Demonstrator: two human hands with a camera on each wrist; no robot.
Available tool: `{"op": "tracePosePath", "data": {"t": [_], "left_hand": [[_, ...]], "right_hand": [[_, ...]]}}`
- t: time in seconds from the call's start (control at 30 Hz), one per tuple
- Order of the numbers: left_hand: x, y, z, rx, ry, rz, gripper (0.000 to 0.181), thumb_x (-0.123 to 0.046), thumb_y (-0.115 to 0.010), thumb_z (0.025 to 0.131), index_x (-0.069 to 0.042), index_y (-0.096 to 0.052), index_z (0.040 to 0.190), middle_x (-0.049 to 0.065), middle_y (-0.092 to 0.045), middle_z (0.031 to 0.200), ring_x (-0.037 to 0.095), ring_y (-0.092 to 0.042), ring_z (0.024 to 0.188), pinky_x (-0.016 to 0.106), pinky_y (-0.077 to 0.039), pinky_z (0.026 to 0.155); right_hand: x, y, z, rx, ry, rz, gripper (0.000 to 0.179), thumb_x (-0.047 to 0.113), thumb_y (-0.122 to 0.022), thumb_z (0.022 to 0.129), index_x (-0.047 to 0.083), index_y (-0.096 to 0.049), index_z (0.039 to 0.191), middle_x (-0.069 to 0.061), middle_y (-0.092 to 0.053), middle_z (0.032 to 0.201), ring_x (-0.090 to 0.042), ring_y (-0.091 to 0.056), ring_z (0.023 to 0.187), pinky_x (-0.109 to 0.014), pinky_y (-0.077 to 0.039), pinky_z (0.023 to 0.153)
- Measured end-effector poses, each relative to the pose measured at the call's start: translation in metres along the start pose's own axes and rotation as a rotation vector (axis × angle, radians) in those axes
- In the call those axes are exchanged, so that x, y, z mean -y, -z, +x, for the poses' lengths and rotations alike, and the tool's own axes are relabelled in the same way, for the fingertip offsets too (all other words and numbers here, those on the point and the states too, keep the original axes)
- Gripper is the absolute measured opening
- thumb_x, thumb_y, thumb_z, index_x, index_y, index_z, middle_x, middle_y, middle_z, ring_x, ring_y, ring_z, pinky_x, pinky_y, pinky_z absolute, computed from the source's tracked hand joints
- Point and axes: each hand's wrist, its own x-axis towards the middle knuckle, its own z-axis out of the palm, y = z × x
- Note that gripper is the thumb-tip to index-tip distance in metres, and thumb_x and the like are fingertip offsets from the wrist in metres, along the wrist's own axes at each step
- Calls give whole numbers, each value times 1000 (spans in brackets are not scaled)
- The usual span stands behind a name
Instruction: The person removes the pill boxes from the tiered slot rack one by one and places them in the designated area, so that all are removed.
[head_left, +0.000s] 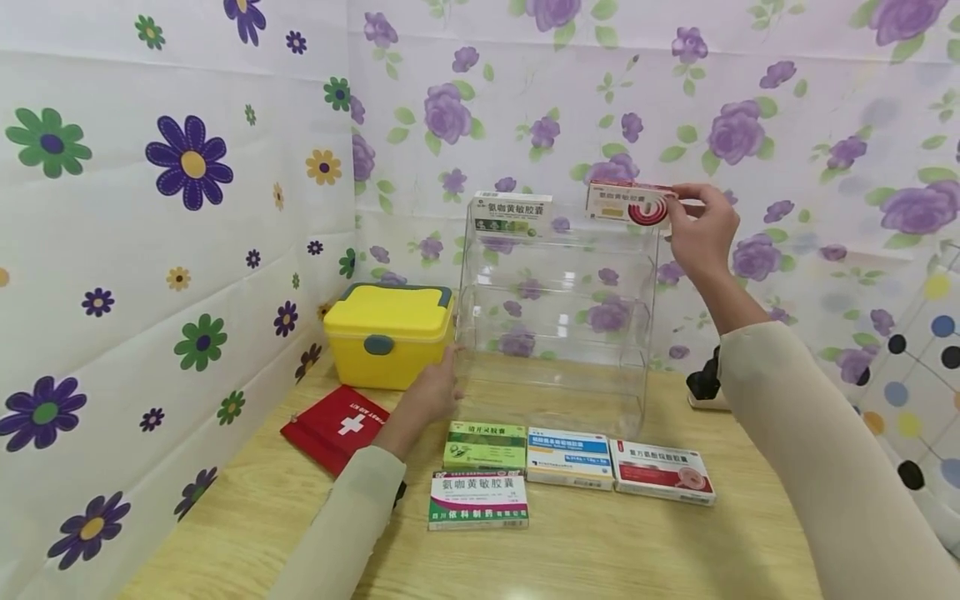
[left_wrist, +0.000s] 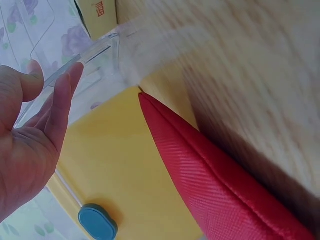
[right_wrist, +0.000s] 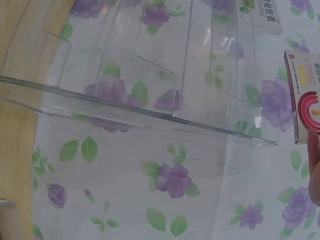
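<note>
At the upper right of the head view, my right hand point(head_left: 703, 229) pinches the right end of a white and red medicine box point(head_left: 628, 203). The box is just above the top tier of a clear stepped display rack point(head_left: 558, 333). My left hand point(head_left: 435, 390) is low at the rack's left side. The left wrist view shows its thumb and fingers on either side of the rack's clear edge point(left_wrist: 97, 52). Another medicine box point(head_left: 512, 215), white and green, stands upright on the top tier at the left. The right wrist view catches only part of the held box point(right_wrist: 306, 95).
Before the rack lie a green box point(head_left: 484, 446), a blue and white box point(head_left: 569, 457), a red and white box point(head_left: 663, 472) and a pink-green box point(head_left: 478, 500). A yellow case point(head_left: 386, 333) and red first aid pouch point(head_left: 330, 433) are left. A black object point(head_left: 703, 379) stands right.
</note>
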Motion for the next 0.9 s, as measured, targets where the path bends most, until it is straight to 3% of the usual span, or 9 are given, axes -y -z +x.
{"op": "tracePosePath", "data": {"t": [0.23,0.4,0.63,0.73,0.9], "left_hand": [[-1,1,0,-21,-39,-2,85,-7,-74,88,-23,-18,150,7,-55,74,21,-54,61,31,-49,59],[1,0,-3,-29,-34,-7,86,-7,-74,88,-23,-18,151,7,-54,75,22,-54,62,31,-49,61],[3,-1,-7,-24,-23,-15,85,-7,-74,89,-21,-18,151,7,-54,74,22,-55,62,31,-50,61],[3,-1,-7,-32,-45,-24,84,-5,-74,88,-20,-19,150,7,-54,73,22,-54,59,31,-49,58],[2,1,-5,-52,-84,-4,83,-5,-73,88,-19,-19,150,7,-53,69,21,-52,54,29,-48,54]], "right_hand": [[-7,14,-19,52,5,71,31,23,-66,95,2,-66,118,4,-60,107,-9,-66,88,-18,-54,52],[-12,17,-36,89,42,31,32,24,-68,95,2,-67,118,3,-62,104,-2,-65,82,-17,-51,49],[-21,20,-62,188,58,14,33,27,-67,95,3,-68,119,0,-62,104,-7,-69,83,-22,-50,42],[-21,25,-73,214,56,15,31,22,-65,97,1,-66,119,-5,-63,107,-2,-67,80,-22,-48,40],[-2,36,-99,263,83,26,27,13,-64,97,-7,-64,115,-20,-67,107,7,-63,71,-23,-47,39]]}}
